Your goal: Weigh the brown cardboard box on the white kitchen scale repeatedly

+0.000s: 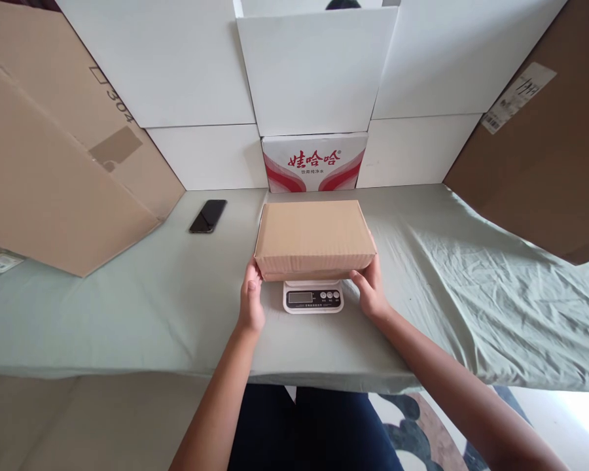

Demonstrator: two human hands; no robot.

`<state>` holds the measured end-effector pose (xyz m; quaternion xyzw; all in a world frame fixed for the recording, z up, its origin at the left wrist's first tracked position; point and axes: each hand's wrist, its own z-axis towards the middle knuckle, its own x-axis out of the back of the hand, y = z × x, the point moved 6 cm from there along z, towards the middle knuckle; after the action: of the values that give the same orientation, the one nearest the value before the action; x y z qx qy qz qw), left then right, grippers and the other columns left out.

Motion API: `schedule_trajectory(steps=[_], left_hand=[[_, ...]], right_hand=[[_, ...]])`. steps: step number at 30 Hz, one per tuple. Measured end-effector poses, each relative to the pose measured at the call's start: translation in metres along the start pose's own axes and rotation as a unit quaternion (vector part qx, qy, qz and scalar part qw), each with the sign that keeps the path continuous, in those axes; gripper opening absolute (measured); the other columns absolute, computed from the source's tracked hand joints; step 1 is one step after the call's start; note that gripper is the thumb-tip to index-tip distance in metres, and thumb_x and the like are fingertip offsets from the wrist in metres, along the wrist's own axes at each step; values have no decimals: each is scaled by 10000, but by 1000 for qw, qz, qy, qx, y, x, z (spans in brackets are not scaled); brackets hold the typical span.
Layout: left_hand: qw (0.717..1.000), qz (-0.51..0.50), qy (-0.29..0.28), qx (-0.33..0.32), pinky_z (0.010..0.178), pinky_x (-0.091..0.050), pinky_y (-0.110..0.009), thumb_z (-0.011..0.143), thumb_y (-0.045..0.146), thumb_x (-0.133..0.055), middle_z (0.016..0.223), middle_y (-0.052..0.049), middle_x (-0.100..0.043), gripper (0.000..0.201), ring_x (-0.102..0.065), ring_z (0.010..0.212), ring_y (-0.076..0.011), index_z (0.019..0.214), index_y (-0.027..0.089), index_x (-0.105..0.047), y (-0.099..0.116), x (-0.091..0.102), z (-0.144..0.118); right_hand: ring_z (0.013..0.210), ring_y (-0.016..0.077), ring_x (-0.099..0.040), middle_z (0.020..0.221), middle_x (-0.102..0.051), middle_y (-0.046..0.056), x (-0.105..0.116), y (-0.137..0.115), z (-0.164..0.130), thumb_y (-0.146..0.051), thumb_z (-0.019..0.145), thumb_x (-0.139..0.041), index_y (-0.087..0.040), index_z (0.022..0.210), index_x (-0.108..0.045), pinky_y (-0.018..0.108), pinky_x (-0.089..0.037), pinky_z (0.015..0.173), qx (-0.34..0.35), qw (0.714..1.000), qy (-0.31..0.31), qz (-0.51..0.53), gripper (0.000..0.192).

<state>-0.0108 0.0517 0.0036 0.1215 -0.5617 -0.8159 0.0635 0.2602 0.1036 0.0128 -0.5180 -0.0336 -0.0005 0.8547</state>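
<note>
A closed brown cardboard box (314,230) is held level between my two hands, over a white digital scale (313,307). The scale's display and buttons show in front of the box; its weighing plate is mostly hidden, so whether the box rests on it I cannot tell. My left hand (252,297) grips the box's left front corner, fingers partly hidden behind its side. On the right front corner, my right hand (370,288) has its thumb on the front face and its fingers behind the right side.
A black smartphone (209,216) lies on the green cloth (216,314) to the left. At the back stands a red and white carton (315,163) against white panels (319,72). Large cardboard sheets flank the table at left (69,150) and right (535,157).
</note>
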Motion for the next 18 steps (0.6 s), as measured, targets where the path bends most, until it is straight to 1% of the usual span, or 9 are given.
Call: schedule_trajectory(steps=[4, 7, 12, 18], left_hand=[[1000, 4, -1, 1, 1223, -423, -479, 893, 850, -385, 1601, -141, -540, 866, -464, 1528, -350, 1525, 271, -512, 1, 0, 0], [1000, 5, 1, 4, 1229, -417, -480, 889, 855, -386, 1601, -138, -541, 869, -460, 1530, -352, 1518, 271, -520, 1, 0, 1], [1000, 3, -2, 7, 1231, -411, -468, 888, 855, -399, 1604, -133, -539, 868, -458, 1532, -345, 1520, 272, -517, 0, 1, 1], [1000, 2, -6, 4, 1223, -419, -461, 908, 835, -389, 1602, -131, -544, 845, -489, 1510, -338, 1531, 275, -510, -1, 1, 1]], right_hand=[[1649, 319, -247, 1763, -281, -15, 2, 6, -1, -525, 914, -641, -407, 1632, -276, 585, -272, 1344, -3, 1000, 6, 7, 814], [1645, 322, -259, 1762, -287, -17, 3, 9, 0, -525, 910, -642, -409, 1632, -278, 583, -307, 1330, -8, 1000, 8, 11, 816], [1638, 325, -272, 1751, -312, -1, 3, 3, 2, -519, 922, -628, -382, 1635, -295, 578, -275, 1341, 6, 1000, 10, 4, 798], [1623, 328, -295, 1738, -336, 2, 1, 0, 3, -546, 918, -623, -383, 1626, -313, 570, -255, 1347, -2, 1000, 17, 0, 790]])
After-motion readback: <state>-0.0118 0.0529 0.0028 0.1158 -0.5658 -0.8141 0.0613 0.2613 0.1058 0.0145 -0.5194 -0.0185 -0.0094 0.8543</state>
